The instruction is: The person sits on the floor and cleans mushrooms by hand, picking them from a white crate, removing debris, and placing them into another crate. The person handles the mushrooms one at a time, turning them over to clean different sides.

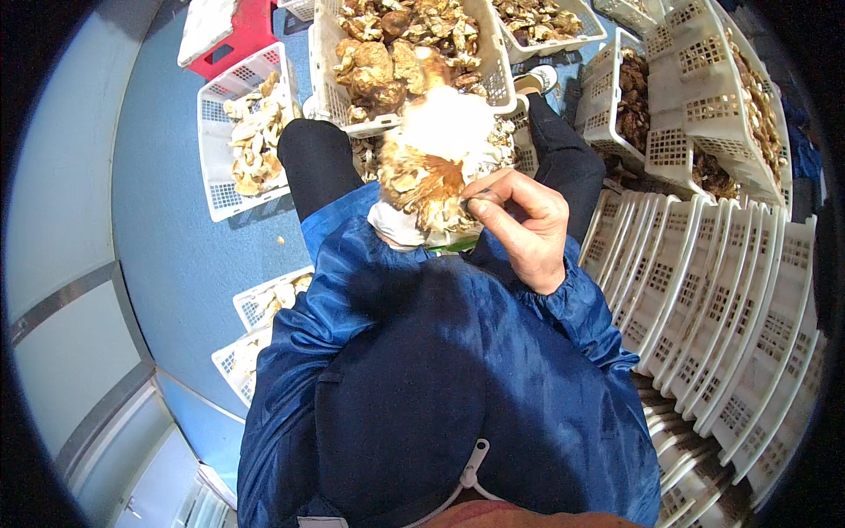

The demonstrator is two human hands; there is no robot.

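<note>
A large frilly brown mushroom cluster (426,178) is held up over my lap, its upper part washed out by glare. My left hand (396,228), in a white glove, is at its lower left and supports it; most of its fingers are hidden behind the cluster. My bare right hand (521,221) is at the cluster's lower right edge, thumb and forefinger pinched together around something small and dark that I cannot make out. Just beyond, a white plastic crate (498,86) holds many brown mushrooms (370,66). Paler mushroom pieces (502,142) lie below that crate.
On the left, a white crate (214,165) of pale mushroom pieces stands near a red stool (254,30). Smaller white baskets (247,310) sit lower left. Filled crates (667,99) are stacked at the upper right, above a long row of nested empty crates (700,290).
</note>
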